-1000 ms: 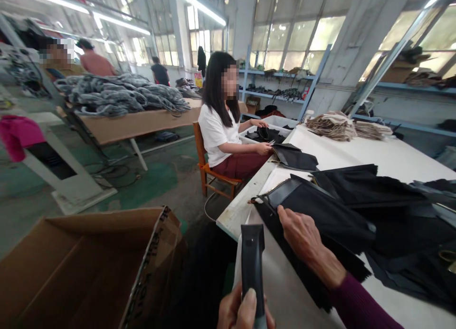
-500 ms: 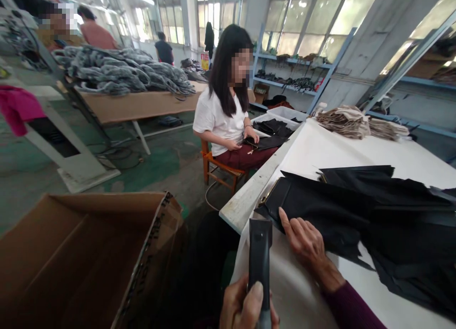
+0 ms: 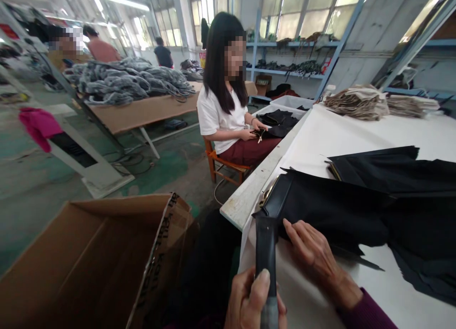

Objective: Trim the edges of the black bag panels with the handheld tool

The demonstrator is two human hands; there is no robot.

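Observation:
My left hand [image 3: 254,300], low in the middle, is wrapped round a long black tool [image 3: 266,253] that looks like a stapler. The tool's far end overlaps the near corner of a black fabric piece [image 3: 331,205] on the table. That piece has a stiff band and a gold-coloured metal edge [image 3: 270,192] at its left end. Just right of the tool, my right hand [image 3: 315,255] rests at the fabric's near edge, index finger stretched out and the other fingers slightly bent. Its fingertips lie close to the band. More black fabric [image 3: 377,169] lies behind and to the right.
An open cardboard box [image 3: 103,253] stands at lower left. Beyond the white table's [image 3: 313,139] left edge a seated person [image 3: 228,110] handles black fabric. Beige cloth stacks [image 3: 356,102] lie at the table's back. Grey fabric loops [image 3: 131,79] cover another table.
The view has shifted slightly. The tool's far end has come from beside the black piece onto its near corner. My right fingertips have drawn back toward the fabric's near edge.

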